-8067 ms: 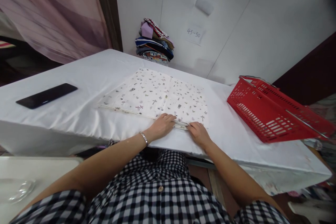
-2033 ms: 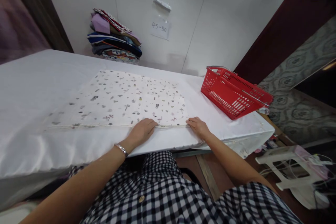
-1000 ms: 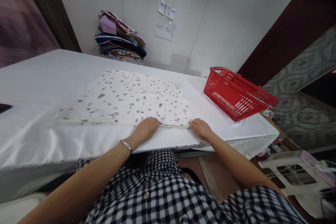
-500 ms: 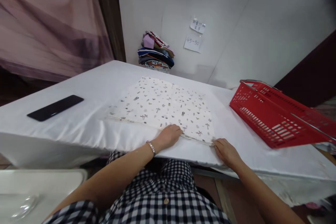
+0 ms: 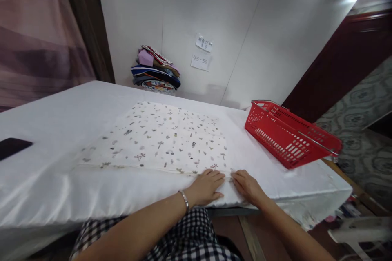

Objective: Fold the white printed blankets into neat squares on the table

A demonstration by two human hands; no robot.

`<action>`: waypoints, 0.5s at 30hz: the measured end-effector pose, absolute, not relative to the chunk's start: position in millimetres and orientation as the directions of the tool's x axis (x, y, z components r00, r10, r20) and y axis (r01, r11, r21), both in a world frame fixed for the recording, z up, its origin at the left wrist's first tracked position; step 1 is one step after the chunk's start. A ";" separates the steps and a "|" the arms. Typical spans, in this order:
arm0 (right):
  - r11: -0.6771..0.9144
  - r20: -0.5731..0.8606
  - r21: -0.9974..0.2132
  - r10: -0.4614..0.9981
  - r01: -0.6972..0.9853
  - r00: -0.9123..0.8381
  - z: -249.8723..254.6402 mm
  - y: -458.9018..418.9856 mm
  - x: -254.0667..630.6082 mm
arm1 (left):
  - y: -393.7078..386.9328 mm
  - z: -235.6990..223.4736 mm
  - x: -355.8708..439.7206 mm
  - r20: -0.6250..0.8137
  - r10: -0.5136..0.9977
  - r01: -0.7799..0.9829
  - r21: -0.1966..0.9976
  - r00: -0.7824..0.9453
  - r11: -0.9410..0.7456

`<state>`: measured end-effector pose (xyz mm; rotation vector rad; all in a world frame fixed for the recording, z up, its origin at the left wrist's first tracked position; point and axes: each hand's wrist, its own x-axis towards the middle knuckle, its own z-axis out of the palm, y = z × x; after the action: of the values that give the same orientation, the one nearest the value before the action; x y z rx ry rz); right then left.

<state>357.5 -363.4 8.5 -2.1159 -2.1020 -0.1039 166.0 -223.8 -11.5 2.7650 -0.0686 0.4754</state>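
Observation:
A white cloth (image 5: 171, 136) printed with small plants and animals lies spread and folded in layers on the white-covered table. My left hand (image 5: 206, 187) rests on its near edge, fingers lying flat and the thumb apart; a bracelet is on that wrist. At the near right corner of the cloth, my right hand (image 5: 246, 185) has its fingers bent and closed on the edge. The two hands are close together, with a short gap between them. The right fingertips are partly hidden.
To the right stands a red plastic basket (image 5: 281, 134) with metal handles. A pile of folded fabrics (image 5: 156, 69) sits at the back against the wall, near paper notes (image 5: 200, 61). A black flat device (image 5: 14, 147) lies at the table's left.
My left hand has slid right along the near edge, closer to my right hand, and its fingers now lie flatter. The view has turned to the right.

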 end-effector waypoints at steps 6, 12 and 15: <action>-0.017 0.320 -0.206 0.944 0.978 0.084 23.4 -329.1 357.7 | -222.1 -11.0 161.2 0.324 0.032 -0.102 0.390 0.946 -0.915; -0.056 0.151 -0.217 0.984 0.975 0.091 12.1 -246.6 360.7 | -223.8 -8.2 159.9 0.283 0.053 -0.080 0.439 0.958 -0.895; -0.215 0.000 -0.147 0.976 0.965 0.218 4.1 -214.4 374.5 | -223.6 -9.9 156.9 0.287 0.063 -0.084 0.471 0.956 -0.878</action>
<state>374.5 -214.4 4.1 -2.3585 -1.8907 0.1401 156.9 -223.6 -9.9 2.6113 -0.0149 0.4043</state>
